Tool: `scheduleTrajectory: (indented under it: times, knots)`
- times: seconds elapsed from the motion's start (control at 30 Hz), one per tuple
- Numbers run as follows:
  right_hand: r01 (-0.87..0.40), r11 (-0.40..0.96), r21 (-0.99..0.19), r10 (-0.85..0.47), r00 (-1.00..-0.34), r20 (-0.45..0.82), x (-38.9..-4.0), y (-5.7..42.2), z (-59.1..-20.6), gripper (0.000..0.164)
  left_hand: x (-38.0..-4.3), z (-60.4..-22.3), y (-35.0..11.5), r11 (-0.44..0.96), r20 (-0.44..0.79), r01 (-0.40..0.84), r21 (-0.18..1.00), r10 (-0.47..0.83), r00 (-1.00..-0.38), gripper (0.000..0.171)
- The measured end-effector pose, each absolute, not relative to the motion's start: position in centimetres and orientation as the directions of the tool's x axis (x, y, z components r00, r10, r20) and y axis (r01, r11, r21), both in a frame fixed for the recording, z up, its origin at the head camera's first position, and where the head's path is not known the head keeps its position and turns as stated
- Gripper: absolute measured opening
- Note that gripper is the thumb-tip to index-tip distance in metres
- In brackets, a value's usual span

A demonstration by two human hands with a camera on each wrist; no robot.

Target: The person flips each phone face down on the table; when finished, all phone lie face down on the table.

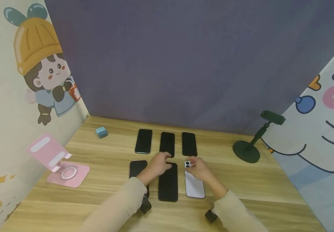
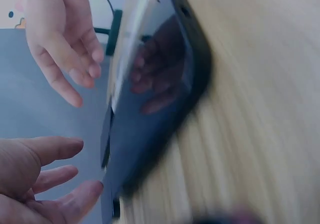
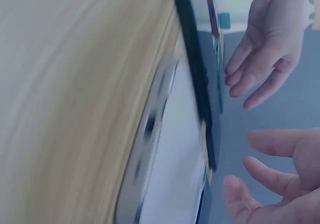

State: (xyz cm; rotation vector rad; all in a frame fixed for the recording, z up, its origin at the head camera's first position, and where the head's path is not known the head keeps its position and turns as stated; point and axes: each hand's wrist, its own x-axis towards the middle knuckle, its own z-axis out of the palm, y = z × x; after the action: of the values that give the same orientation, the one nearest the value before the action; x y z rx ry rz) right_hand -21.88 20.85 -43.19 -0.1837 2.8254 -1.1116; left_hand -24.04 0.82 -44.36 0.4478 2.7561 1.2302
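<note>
Six phones, several of them black, lie in two rows on the table. My left hand point(image 1: 157, 166) is over the top end of the front middle black phone point(image 1: 168, 185), fingers loosely bent and spread with nothing between them. Its forearm partly hides the front left black phone point(image 1: 137, 167). Over the camera end of the white phone point(image 1: 195, 187), which lies back up, hovers my right hand point(image 1: 199, 169). In the right wrist view the right hand's fingers point(image 3: 272, 144) are apart and hold nothing. Behind are black phones at left point(image 1: 143, 141), middle point(image 1: 168, 140) and right point(image 1: 189, 144).
A pink folding phone stand point(image 1: 81, 175) stands at the left of the wooden table point(image 1: 112, 196). Near the back left lies a small blue block point(image 1: 101, 132). A dark green stand point(image 1: 246, 151) with a tilted head is at the right, before a grey backdrop point(image 1: 184, 64).
</note>
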Motion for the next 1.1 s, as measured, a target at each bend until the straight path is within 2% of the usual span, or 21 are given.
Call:
scheduleTrajectory:
  times: [0.13, 0.33, 0.63, 0.87, 1.1]
  knots:
    - [-0.097, 0.696, -0.711, -0.210, -0.975, -0.072, -21.7, 19.1, -43.3, 0.037, -23.9, -44.4, -1.2, 0.663, -0.033, 0.177, 0.728, 0.293, -0.956, 0.042]
    - [-0.081, 0.736, -0.673, -0.220, -0.968, -0.124, -22.0, 17.4, -43.9, 0.042, -23.5, -44.7, -2.4, 0.632, -0.109, 0.124, 0.765, 0.316, -0.942, 0.040]
    - [-0.035, 0.742, -0.669, -0.181, -0.972, -0.150, -22.4, 16.0, -44.7, 0.042, -23.8, -45.8, -2.3, 0.638, -0.032, 0.199, 0.744, 0.331, -0.943, 0.025]
    - [-0.009, 0.707, -0.707, -0.160, -0.976, -0.148, -22.4, 15.9, -44.9, 0.045, -23.8, -45.9, -2.3, 0.627, -0.006, 0.197, 0.753, 0.305, -0.952, 0.024]
    - [0.042, 0.660, -0.750, -0.114, -0.981, -0.155, -22.5, 16.3, -44.8, 0.041, -23.8, -46.1, -2.0, 0.626, -0.017, 0.182, 0.758, 0.298, -0.954, 0.025]
